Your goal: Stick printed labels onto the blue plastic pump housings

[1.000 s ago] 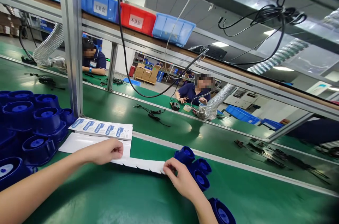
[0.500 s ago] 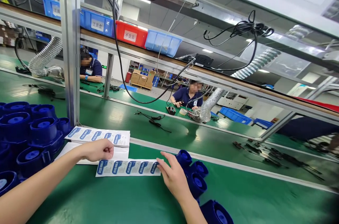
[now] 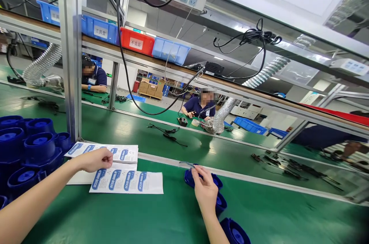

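The blue-and-white label strip (image 3: 132,182) lies over the green table (image 3: 129,219), a loose label (image 3: 186,164) tilted apart.

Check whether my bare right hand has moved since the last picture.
Yes, your right hand moved rightward, off the white paper label strip, toward the round blue plastic parts.

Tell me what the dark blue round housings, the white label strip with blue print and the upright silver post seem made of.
Dark blue round housings: probably moulded plastic, semi-gloss, from even colour and soft highlights.
White label strip with blue print: thin, smooth sheet with crisp edges; paper or film, unclear.
Upright silver post: likely aluminium, satin, given grey sheen and lengthwise grooves.
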Motion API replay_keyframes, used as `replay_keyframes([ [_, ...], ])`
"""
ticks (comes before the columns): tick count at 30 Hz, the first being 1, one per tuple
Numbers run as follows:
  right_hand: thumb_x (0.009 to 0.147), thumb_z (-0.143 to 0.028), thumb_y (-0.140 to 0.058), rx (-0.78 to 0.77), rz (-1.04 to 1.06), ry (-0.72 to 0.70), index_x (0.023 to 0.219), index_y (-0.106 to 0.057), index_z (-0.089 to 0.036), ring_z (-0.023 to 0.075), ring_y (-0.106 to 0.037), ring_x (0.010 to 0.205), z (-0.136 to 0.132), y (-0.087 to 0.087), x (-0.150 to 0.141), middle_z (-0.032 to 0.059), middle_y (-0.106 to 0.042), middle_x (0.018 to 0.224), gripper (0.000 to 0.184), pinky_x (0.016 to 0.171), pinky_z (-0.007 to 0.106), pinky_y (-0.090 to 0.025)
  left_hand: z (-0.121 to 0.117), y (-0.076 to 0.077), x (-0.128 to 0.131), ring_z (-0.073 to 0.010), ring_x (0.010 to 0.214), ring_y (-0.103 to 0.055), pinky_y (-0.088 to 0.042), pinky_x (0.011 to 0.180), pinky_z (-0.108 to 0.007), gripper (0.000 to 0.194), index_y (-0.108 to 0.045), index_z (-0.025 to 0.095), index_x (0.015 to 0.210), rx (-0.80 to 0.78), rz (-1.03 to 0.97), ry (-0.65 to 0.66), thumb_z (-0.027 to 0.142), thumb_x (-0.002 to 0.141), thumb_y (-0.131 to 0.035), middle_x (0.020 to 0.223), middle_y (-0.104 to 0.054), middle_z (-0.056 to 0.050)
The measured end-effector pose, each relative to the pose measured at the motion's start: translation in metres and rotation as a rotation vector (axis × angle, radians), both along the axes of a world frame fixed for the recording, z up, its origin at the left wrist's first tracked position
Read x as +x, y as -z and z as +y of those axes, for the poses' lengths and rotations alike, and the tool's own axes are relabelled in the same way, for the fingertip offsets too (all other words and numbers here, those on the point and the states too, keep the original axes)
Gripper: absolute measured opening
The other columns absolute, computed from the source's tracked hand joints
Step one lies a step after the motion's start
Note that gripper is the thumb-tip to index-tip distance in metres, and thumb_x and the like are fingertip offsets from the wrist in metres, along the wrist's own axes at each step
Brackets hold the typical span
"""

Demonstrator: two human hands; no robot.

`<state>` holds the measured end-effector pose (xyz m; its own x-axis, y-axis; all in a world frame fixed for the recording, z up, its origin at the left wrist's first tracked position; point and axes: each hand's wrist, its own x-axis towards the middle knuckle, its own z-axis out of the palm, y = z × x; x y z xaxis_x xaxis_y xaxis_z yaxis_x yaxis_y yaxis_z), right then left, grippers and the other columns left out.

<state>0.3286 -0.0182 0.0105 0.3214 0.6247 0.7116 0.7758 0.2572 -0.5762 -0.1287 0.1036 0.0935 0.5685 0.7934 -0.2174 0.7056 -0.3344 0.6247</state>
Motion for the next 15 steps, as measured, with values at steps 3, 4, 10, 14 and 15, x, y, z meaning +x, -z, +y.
replay_keyframes([
  [3, 0.108, -0.048, -0.054, -0.064, -0.070, 0.084, 0.154, -0.059, -0.020, 0.0280, -0.068, 0.089, -0.003, -0.005, 0.001, 0.0167, -0.067, 0.120, 0.054, 0.074, 0.042, -0.062, 0.005, 0.004, -0.003, -0.0245, 0.075, -0.061, -0.043, 0.069, -0.032, 0.030, -0.065, 0.020, 0.075, 0.038, 0.047, -0.023, 0.050, 0.074, -0.065, 0.075, -0.068, -0.004],
  [4, 0.108, -0.047, -0.053, -0.092, -0.110, 0.099, 0.160, -0.052, -0.023, 0.0300, -0.066, 0.093, -0.004, -0.007, 0.001, 0.0155, -0.067, 0.119, 0.057, 0.078, 0.044, -0.061, 0.007, 0.005, -0.005, -0.0250, 0.075, -0.061, -0.043, 0.069, -0.032, 0.028, -0.066, 0.020, 0.075, 0.054, 0.063, -0.034, 0.049, 0.074, -0.065, 0.076, -0.069, -0.005],
  [10, 0.107, -0.034, -0.042, -0.209, -0.313, 0.191, 0.168, -0.038, -0.027, 0.0424, -0.057, 0.108, -0.002, -0.007, 0.008, 0.0168, -0.068, 0.113, 0.062, 0.090, 0.058, -0.053, 0.019, 0.010, -0.021, -0.0272, 0.077, -0.065, -0.042, 0.066, -0.031, 0.017, -0.069, 0.021, 0.073, 0.151, 0.155, -0.117, 0.037, 0.072, -0.066, 0.079, -0.073, -0.007],
  [14, 0.106, -0.027, -0.039, -0.249, -0.376, 0.194, 0.167, -0.038, -0.026, 0.0413, -0.059, 0.102, 0.001, -0.003, 0.012, 0.0158, -0.068, 0.104, 0.061, 0.085, 0.057, -0.053, 0.024, 0.002, -0.028, -0.0298, 0.078, -0.068, -0.046, 0.071, -0.034, 0.010, -0.065, 0.020, 0.069, 0.266, 0.222, -0.235, 0.025, 0.076, -0.061, 0.078, -0.073, -0.011],
  [15, 0.107, -0.026, -0.039, -0.256, -0.384, 0.179, 0.167, -0.037, -0.027, 0.0403, -0.060, 0.100, 0.001, -0.003, 0.011, 0.0151, -0.069, 0.104, 0.060, 0.083, 0.055, -0.054, 0.023, -0.002, -0.026, -0.0315, 0.080, -0.069, -0.047, 0.074, -0.036, 0.012, -0.064, 0.019, 0.070, 0.311, 0.233, -0.273, 0.023, 0.080, -0.058, 0.081, -0.073, -0.013],
])
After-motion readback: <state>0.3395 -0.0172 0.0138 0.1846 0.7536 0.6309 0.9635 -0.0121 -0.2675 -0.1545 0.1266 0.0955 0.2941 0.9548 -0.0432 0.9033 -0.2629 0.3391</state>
